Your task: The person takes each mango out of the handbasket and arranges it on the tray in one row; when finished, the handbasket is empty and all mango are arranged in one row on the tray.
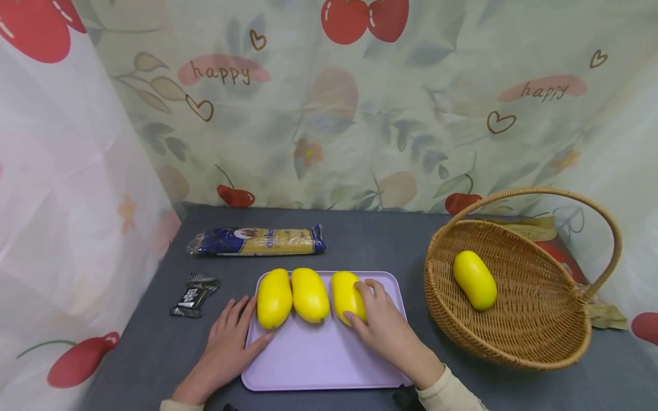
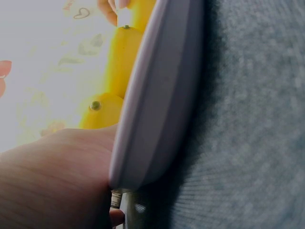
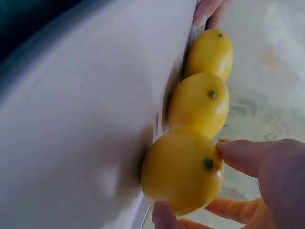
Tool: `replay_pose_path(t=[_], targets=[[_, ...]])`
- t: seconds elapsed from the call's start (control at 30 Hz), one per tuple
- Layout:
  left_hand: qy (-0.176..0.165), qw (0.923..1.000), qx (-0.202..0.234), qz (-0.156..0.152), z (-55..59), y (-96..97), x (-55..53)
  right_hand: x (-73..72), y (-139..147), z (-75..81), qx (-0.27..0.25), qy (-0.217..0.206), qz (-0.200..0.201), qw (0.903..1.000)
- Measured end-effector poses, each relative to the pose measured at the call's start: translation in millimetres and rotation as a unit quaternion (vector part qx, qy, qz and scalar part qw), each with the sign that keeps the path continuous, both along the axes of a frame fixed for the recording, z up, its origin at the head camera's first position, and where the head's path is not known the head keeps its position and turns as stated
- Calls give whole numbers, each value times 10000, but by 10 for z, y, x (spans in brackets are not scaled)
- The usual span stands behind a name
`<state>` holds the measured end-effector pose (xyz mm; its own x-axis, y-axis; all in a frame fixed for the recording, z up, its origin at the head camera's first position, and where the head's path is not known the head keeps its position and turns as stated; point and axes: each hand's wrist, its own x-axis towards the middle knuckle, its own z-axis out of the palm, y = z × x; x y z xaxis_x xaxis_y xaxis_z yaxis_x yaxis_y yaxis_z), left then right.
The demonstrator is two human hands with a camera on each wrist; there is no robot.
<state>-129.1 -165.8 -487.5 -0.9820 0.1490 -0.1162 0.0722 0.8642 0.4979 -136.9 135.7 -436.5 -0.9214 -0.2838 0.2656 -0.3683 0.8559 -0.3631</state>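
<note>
A lilac tray lies before me with three yellow mangoes along its far part. My right hand grips the rightmost mango between thumb and fingers; in the right wrist view this mango is nearest, its dark stem end showing. To its left, apart from it, sits the middle mango, close beside the left mango. My left hand rests at the tray's left edge, fingers extended and thumb over the rim. The left wrist view shows the tray's side wall up close.
A wicker basket with a tall handle stands tilted at the right, another mango inside. Behind the tray lies a pasta packet. A small black wrapped packet is left of the tray. Printed curtains border the dark table.
</note>
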Motion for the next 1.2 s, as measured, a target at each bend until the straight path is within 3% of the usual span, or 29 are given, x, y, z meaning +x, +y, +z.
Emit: replay_pose_path(t=[0.3,0.93,1.03,1.2], targets=[[-33,10000,42,2,14,12,6,-54,-63,-34,-411,-28,14,9992],[38,10000,-41,-44,12,-20,3,-71,-85,10,-346,-370,-127,9986],[28,10000,-54,-46,19,-16,3,16,-31,163,-179,-338,-184,9991],[-58,10000,5,-31,37,-2,8,308,221,786,-1,117,-246,9996]])
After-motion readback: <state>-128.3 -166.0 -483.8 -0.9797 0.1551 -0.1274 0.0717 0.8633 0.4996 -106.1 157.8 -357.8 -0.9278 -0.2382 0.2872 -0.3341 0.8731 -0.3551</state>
